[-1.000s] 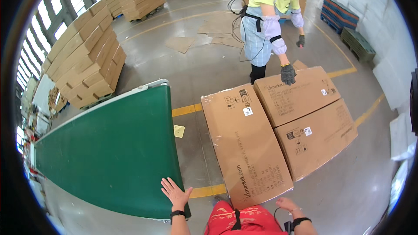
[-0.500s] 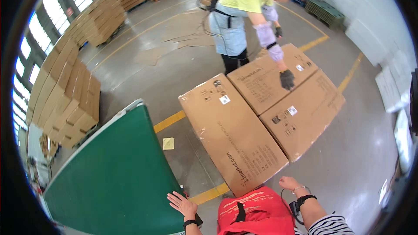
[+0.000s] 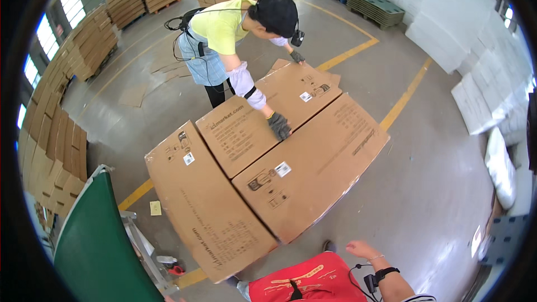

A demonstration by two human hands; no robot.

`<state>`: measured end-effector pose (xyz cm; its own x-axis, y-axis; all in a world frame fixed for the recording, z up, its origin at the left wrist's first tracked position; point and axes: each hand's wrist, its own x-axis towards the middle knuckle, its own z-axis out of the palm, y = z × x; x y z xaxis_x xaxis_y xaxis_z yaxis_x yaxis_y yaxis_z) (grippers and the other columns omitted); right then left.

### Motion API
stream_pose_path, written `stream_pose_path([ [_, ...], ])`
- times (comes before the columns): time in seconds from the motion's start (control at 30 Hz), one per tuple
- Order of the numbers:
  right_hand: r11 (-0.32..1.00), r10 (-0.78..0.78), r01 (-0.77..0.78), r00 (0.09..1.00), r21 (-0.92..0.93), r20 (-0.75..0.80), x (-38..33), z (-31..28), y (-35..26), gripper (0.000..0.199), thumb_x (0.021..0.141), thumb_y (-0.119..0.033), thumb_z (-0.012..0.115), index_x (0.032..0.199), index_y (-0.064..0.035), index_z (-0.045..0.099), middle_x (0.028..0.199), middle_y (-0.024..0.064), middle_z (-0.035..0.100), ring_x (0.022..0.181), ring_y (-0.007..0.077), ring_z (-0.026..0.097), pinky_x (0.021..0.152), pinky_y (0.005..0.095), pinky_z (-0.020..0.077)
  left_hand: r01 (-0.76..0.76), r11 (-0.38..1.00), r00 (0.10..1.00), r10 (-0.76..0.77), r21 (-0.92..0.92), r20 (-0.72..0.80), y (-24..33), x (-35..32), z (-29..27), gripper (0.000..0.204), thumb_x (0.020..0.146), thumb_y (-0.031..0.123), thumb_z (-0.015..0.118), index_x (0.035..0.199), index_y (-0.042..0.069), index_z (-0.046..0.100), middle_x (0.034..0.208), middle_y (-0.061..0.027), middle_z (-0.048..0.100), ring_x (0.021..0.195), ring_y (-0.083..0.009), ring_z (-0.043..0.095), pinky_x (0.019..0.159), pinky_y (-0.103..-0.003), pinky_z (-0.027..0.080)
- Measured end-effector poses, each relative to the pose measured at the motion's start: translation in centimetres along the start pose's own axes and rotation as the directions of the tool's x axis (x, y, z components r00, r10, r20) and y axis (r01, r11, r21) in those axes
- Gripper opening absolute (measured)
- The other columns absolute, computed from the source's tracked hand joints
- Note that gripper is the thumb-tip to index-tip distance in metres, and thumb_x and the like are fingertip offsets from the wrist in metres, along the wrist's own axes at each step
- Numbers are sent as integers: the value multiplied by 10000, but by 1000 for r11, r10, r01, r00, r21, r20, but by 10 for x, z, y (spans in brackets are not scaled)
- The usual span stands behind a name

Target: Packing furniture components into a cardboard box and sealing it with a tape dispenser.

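Observation:
Three large flat cardboard boxes lie side by side in front of me: a long one (image 3: 204,204) on the left, one (image 3: 313,165) on the right and one (image 3: 263,114) behind. My right hand (image 3: 361,248) hovers low, just beyond the near edge of the right box, fingers loose and holding nothing. A black watch and a thin bracelet sit on its wrist. My left hand is out of view. A co-worker in a yellow shirt (image 3: 224,25) bends over the far box, with one gloved hand (image 3: 279,126) pressed on the seam between the boxes.
A green conveyor belt (image 3: 95,246) slopes up at the lower left, with a metal frame beside it. Stacks of flattened cardboard (image 3: 53,134) line the left wall. Pallets (image 3: 375,5) stand at the back, white sacks (image 3: 486,72) on the right. Yellow lines (image 3: 405,92) cross the concrete floor.
My view has swung right, away from the conveyor. My left hand left the green belt and dropped out of view. The co-worker has bent lower over the boxes.

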<state>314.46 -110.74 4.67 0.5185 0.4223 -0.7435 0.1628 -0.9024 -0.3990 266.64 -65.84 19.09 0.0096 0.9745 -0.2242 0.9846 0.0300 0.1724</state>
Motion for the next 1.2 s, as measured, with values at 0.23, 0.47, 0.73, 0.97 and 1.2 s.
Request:
stream_pose_path([
  [0.23,992,125,-114,939,52,-320,24,-207,60,342,860,-321,558,1058,-71,683,1049,177,682,1013,353,637,899,435,499,163,985,929,-134,-56,344,-60,-232,150,593,846,336,636,1335,28,502,1264,-257,564,1165,-385,549,993,-454,441],
  [0.47,973,-172,167,985,-160,-14,112,-263,50,358,857,-327,562,1080,-67,668,1034,181,683,998,356,639,874,430,505,-41,995,919,73,-90,387,53,-182,318,680,703,353,700,1263,-1,548,1272,-274,549,1222,-435,495,1016,-518,395],
  [0.73,969,-58,87,990,-229,129,188,-389,126,388,848,-297,573,1121,-32,647,998,210,686,945,355,661,822,406,526,-32,816,945,213,-577,248,456,-195,300,349,889,238,612,1181,47,621,977,-178,700,896,-252,683,804,-343,531],
  [0.97,906,-114,119,993,-406,38,245,-424,176,324,814,-258,574,997,-17,690,861,171,702,751,302,684,722,374,539,201,902,891,-6,-382,454,375,-278,395,318,832,281,595,975,9,675,801,-131,703,717,-207,690,672,-350,545],
  [1.2,939,-71,126,981,-319,180,280,-393,164,345,806,-303,553,997,-55,696,935,228,681,930,385,651,825,431,515,647,742,633,-396,-175,665,322,-316,371,248,791,230,562,776,18,691,690,-109,686,650,-225,675,633,-339,532],
])
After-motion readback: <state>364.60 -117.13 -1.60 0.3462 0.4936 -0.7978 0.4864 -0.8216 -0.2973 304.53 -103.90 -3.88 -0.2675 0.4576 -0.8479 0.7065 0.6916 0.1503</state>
